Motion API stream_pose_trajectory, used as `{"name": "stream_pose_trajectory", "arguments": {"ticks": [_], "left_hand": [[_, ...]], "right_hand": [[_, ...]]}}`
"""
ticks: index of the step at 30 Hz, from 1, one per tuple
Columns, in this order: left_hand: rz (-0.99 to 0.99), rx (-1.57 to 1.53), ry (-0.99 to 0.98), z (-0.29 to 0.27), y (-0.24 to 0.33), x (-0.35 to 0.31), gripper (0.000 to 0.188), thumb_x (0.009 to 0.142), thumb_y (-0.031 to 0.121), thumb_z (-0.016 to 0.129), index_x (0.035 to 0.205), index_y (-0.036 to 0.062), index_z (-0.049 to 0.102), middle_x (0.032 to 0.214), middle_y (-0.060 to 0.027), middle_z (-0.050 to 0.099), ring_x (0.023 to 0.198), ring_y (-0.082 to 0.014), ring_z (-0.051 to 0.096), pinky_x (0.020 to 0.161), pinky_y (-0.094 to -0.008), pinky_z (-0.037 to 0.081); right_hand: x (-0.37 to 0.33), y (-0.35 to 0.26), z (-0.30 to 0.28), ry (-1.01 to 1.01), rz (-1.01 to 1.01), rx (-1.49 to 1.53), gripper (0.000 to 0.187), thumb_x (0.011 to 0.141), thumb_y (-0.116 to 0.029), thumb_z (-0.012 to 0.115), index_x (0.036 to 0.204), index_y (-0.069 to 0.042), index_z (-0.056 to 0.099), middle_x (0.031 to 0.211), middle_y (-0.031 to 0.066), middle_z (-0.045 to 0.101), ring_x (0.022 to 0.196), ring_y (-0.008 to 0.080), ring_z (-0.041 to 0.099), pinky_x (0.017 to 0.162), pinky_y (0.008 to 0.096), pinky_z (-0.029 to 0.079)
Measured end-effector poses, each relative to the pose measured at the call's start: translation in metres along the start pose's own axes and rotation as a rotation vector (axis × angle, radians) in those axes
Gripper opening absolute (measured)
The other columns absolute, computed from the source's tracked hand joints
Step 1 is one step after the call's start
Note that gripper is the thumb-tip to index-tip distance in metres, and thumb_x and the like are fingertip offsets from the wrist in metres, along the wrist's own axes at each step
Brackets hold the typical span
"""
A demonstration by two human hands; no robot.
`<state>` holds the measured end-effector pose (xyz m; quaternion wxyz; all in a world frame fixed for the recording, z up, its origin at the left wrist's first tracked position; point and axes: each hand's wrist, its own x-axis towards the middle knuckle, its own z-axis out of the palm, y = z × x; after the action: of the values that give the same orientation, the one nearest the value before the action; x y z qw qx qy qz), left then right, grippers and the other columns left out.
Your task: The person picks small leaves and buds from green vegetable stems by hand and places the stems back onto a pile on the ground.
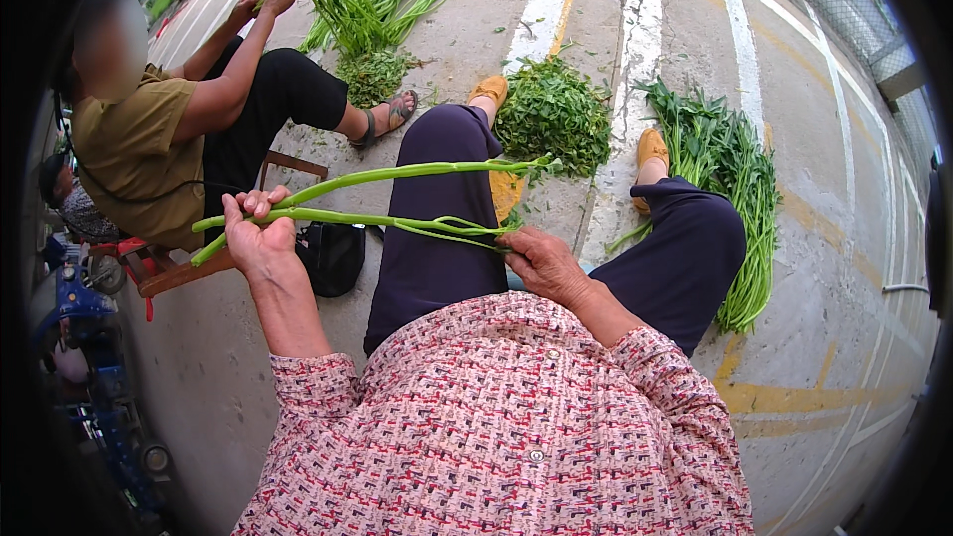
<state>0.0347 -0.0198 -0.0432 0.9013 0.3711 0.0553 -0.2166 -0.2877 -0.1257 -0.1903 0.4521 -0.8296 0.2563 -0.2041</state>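
Note:
Two long green vegetable stalks [382,176], stripped of most leaves, stretch sideways above my lap. Their thick ends lie in my left hand [260,233], whose fingers are closed round them. My right hand [544,263] pinches the thin tip of the lower stalk, where a bit of green pokes out at the fingertips. The upper stalk's tip, with a few tiny leaves, reaches past my right hand without touching it. On the ground between my feet lies a heap of loose green leaves [552,117].
Beside my right leg rests a large bundle of leafy stalks [730,189]. At the left a seated person [159,129] holds a bunch of green stalks [342,10] near another leaf pile [372,74]. A black bag [332,258] and wooden stool [184,273] stand by my left knee.

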Motion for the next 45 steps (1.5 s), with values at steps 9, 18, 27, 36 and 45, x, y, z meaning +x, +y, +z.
{"name": "stream_pose_trajectory", "arguments": {"ticks": [9, 18, 27, 36, 45], "left_hand": [[-0.023, -0.006, 0.046, 0.008, -0.003, -0.005, 0.037, 0.098, 0.031, 0.045, 0.068, 0.0095, 0.042, 0.052, 0.0005, 0.035, 0.043, -0.0123, 0.034, 0.056, -0.0323, 0.037], [-0.048, -0.012, -0.006, 0.003, -0.007, -0.002, 0.038, 0.098, 0.033, 0.043, 0.067, 0.0095, 0.042, 0.051, 0.0001, 0.035, 0.042, -0.0121, 0.032, 0.055, -0.0322, 0.037], [-0.021, -0.017, -0.021, 0.004, -0.004, -0.002, 0.038, 0.098, 0.032, 0.043, 0.067, 0.0092, 0.041, 0.052, 0.0001, 0.034, 0.042, -0.0123, 0.032, 0.054, -0.0302, 0.036], [-0.016, -0.005, 0.017, 0.007, -0.003, -0.008, 0.037, 0.098, 0.033, 0.044, 0.069, 0.0101, 0.042, 0.051, 0.0018, 0.035, 0.041, -0.0107, 0.033, 0.053, -0.0292, 0.037], [-0.034, -0.022, 0.006, 0.01, -0.006, -0.01, 0.035, 0.097, 0.03, 0.047, 0.069, 0.0089, 0.042, 0.052, -0.0005, 0.036, 0.044, -0.0125, 0.034, 0.055, -0.0313, 0.036]], "right_hand": [[0.003, 0.006, 0.005, -0.104, 0.184, -0.066, 0.016, 0.079, -0.017, 0.056, 0.086, -0.004, 0.062, 0.086, 0.0171, 0.062, 0.083, 0.0366, 0.06, 0.074, 0.0445, 0.048], [-0.003, 0.019, 0.001, -0.085, 0.464, 0.368, 0.024, 0.074, -0.019, 0.051, 0.069, 0.002, 0.061, 0.073, 0.0198, 0.061, 0.067, 0.0343, 0.058, 0.064, 0.0393, 0.046], [-0.013, 0.02, -0.013, 0.156, 0.914, 0.8, 0.022, 0.077, -0.016, 0.055, 0.059, -0.008, 0.046, 0.05, -0.002, 0.036, 0.044, 0.0102, 0.034, 0.041, 0.0287, 0.022], [-0.008, 0.003, -0.02, 0.078, 0.73, 0.917, 0.014, 0.086, -0.017, 0.055, 0.077, -0.007, 0.055, 0.068, 0.0039, 0.057, 0.054, 0.0104, 0.052, 0.049, 0.0234, 0.039], [-0.004, -0.001, 0.0, -0.05, 0.311, 0.323, 0.023, 0.082, -0.004, 0.059, 0.104, 0.0, 0.065, 0.086, 0.0089, 0.064, 0.076, 0.0154, 0.06, 0.072, 0.03, 0.049]]}}
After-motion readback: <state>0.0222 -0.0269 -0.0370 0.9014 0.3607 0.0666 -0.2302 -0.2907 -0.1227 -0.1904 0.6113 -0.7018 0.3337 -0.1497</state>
